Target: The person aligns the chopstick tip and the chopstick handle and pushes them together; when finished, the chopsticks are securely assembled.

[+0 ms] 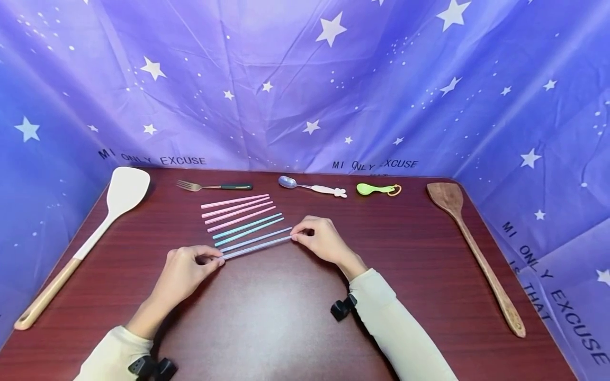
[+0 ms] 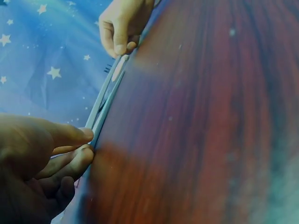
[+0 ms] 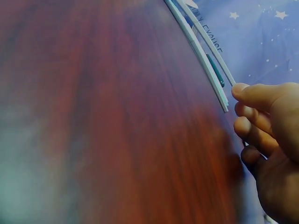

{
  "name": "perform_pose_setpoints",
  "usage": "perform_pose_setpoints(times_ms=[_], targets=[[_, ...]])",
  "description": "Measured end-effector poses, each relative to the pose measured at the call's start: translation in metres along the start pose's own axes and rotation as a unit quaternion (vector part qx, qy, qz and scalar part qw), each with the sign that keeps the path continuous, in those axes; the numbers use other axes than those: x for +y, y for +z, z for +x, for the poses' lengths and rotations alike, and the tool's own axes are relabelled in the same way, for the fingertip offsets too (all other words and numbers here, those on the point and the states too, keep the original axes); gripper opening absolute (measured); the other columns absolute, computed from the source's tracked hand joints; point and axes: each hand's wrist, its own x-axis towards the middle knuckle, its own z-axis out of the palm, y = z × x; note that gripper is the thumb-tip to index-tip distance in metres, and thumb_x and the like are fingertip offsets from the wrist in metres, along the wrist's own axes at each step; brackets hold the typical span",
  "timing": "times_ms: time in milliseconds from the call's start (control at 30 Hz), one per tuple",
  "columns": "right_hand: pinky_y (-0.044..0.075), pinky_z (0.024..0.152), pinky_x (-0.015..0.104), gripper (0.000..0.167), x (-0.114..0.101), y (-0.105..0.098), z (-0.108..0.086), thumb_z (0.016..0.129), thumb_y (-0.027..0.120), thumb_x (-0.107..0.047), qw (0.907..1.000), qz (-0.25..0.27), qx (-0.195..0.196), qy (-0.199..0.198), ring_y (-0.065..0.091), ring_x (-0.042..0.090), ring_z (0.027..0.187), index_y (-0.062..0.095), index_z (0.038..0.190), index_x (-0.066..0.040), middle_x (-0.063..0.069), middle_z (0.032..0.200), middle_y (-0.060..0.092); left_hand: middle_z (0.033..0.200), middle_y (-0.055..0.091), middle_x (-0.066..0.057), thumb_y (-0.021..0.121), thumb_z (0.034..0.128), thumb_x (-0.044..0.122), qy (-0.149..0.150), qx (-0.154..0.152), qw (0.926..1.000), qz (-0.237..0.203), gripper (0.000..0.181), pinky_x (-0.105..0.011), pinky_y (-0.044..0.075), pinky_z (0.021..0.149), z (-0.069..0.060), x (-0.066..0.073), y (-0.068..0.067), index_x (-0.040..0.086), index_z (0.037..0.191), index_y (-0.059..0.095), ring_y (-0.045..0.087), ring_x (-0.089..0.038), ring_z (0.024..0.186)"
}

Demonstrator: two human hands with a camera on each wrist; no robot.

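Note:
My left hand (image 1: 186, 269) pinches the left end of a pale blue chopstick (image 1: 257, 248) between thumb and fingers. At its other end, my right hand (image 1: 321, 239) pinches the same chopstick, which slants slightly up to the right in the head view. The right wrist view shows this held chopstick (image 3: 212, 46) apart from the sticks lying beside it. Just behind lies a second blue chopstick (image 1: 257, 239). Farther back are two teal chopsticks (image 1: 248, 225) and several pink chopsticks (image 1: 235, 200), in a roughly parallel row.
Along the back edge lie a fork (image 1: 235, 186), a spoon with a rabbit-shaped handle (image 1: 329, 190) and a green measuring spoon (image 1: 374, 189). A white spatula (image 1: 126, 193) lies at the left, a wooden turner (image 1: 481, 248) at the right. Starry cloth (image 1: 286, 106) hangs around the table (image 1: 286, 317).

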Motion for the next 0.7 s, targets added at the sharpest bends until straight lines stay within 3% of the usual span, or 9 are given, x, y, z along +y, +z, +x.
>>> perform_pose_setpoints(times_ms=[233, 467, 700], targets=[[0.045, 0.066, 0.021, 0.006, 0.0054, 0.0026, 0.0089, 0.089, 0.08, -0.01, 0.9995, -0.029, -0.011, 0.009, 0.055, 0.005, 0.07, 0.083, 0.09, -0.015, -0.004, 0.082, 0.072, 0.074, 0.077, 0.006, 0.089, 0.0783, 0.012, -0.008, 0.008, 0.9999, -0.007, 0.011, -0.011, 0.042, 0.058, 0.0029, -0.004, 0.003, 0.02, 0.082, 0.082, 0.056, 0.006, 0.058], [0.044, 0.064, 0.021, 0.004, 0.0065, 0.0025, 0.0087, 0.088, 0.081, -0.011, 0.9994, -0.029, -0.017, 0.011, 0.053, 0.006, 0.069, 0.083, 0.091, -0.012, -0.001, 0.083, 0.073, 0.068, 0.071, 0.009, 0.09, 0.077, 0.01, -0.023, 0.009, 0.9997, -0.007, 0.013, -0.01, 0.041, 0.058, 0.0026, -0.0026, 0.0063, 0.019, 0.08, 0.081, 0.053, 0.005, 0.057], [0.043, 0.065, 0.021, 0.006, 0.0071, -0.0017, 0.0063, 0.088, 0.081, -0.011, 0.9993, -0.027, -0.011, 0.023, 0.053, 0.007, 0.07, 0.083, 0.093, -0.013, -0.002, 0.08, 0.07, 0.066, 0.067, 0.011, 0.092, 0.0739, 0.009, 0.008, 0.014, 0.9998, 0.013, 0.015, -0.01, 0.042, 0.058, 0.0051, -0.0027, 0.0085, 0.017, 0.079, 0.079, 0.054, 0.004, 0.059]])
